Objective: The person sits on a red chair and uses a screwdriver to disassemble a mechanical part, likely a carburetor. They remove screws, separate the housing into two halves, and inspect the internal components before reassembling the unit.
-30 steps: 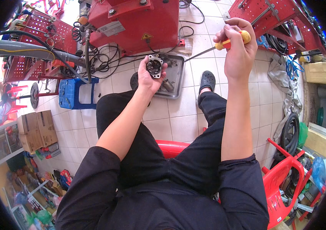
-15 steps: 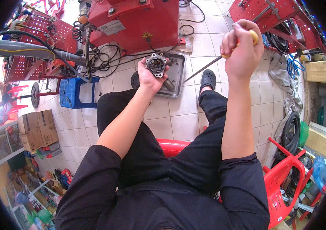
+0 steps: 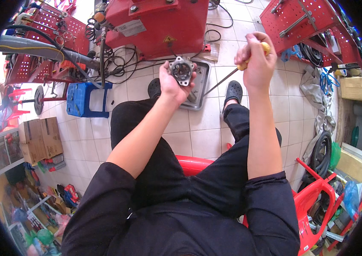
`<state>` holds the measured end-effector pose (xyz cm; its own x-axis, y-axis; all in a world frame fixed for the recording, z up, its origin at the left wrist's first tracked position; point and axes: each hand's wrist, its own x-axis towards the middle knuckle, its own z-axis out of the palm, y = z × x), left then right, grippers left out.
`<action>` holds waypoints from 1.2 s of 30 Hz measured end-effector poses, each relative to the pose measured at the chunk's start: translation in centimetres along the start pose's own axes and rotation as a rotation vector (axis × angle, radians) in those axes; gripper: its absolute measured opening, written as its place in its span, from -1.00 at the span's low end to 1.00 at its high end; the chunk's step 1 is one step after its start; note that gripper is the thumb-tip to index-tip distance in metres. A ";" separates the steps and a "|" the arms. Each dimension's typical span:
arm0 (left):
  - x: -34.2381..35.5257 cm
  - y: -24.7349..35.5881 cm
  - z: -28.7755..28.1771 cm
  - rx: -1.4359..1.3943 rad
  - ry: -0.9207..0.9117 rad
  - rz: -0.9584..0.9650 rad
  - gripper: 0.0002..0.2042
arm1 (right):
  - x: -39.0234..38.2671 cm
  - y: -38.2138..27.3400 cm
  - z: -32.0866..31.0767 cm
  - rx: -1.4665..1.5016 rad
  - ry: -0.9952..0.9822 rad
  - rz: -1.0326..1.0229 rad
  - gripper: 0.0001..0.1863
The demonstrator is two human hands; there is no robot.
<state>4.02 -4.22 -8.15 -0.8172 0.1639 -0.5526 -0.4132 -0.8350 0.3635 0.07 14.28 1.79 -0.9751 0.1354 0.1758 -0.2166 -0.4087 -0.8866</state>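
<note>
My left hand [image 3: 171, 88] is closed around a round metal housing [image 3: 182, 71] with bolt ears at its rim, its open face turned up to show dark parts inside. In my right hand [image 3: 258, 68] is a long screwdriver [image 3: 222, 81] with a yellow handle. Its dark shaft slants down to the left, and the tip is apart from the housing. Below the housing, a grey metal tray [image 3: 207, 79] lies on the floor, partly hidden by my left hand. A metal cylinder [image 3: 192, 97] lies in it.
A big red machine [image 3: 159, 30] stands ahead, with black cables [image 3: 123, 64] on the tiles beside it. A blue plastic stool [image 3: 80, 100] and cardboard boxes [image 3: 40, 138] are at the left. Red perforated racks [image 3: 291, 25] stand at both sides; a red chair [image 3: 313, 205] is at the right.
My right hand has come lower and to the left with the screwdriver. My left hand keeps hold of the housing, which has shifted slightly to the right in view as the view moved.
</note>
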 end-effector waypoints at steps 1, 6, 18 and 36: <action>-0.2 0.9 0.2 -0.021 -0.037 0.012 -0.48 | -0.2 1.1 0.3 -0.022 -0.012 0.044 -0.89; -0.8 6.4 4.2 0.151 -0.063 0.101 -0.54 | -1.2 8.7 -0.4 -0.194 0.035 0.365 -0.88; 5.1 7.5 1.6 0.095 -0.060 0.004 -0.52 | -8.3 33.8 -9.4 -0.907 -0.030 1.086 -0.68; 7.4 6.9 2.7 -0.003 -0.011 -0.198 -0.45 | -9.6 41.0 -8.5 -1.354 -0.206 1.120 -0.39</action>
<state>-5.99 -7.32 -7.72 -0.7243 0.3313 -0.6047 -0.5656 -0.7871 0.2463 0.94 3.88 -39.86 -0.6263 0.1916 -0.7557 0.5811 0.7609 -0.2887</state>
